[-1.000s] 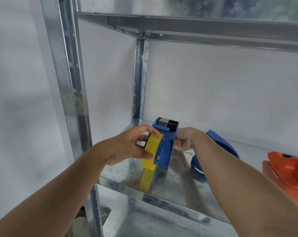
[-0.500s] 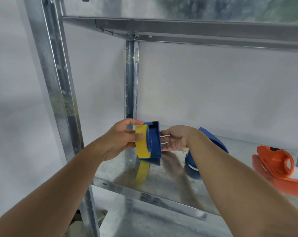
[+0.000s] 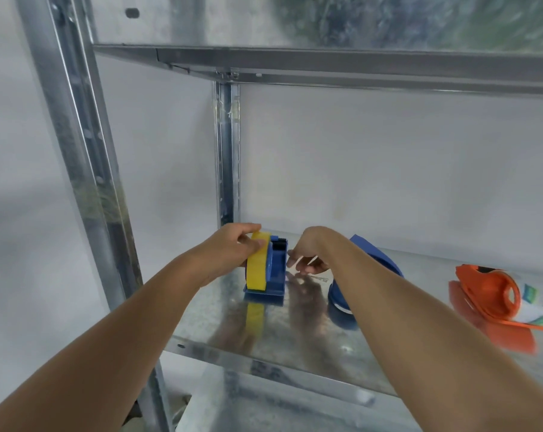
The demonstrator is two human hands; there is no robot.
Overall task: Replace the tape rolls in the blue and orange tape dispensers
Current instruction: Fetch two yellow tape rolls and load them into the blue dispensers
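Our left hand curled over the yellow tape roll in the blue plastic tape dispenser, standing near the galvanised metal shelf's back left corner, our right hand just beside it, fingers loosely bent, holding nothing we can see, orange plastic tape dispenser lying toward the right edge.

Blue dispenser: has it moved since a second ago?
Yes. The blue dispenser was held above the shelf; it now rests on it, lowered, left hand on the yellow roll.

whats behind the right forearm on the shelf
A second blue dispenser part shows above and below the right forearm; its middle is covered. The shelf reflects it.
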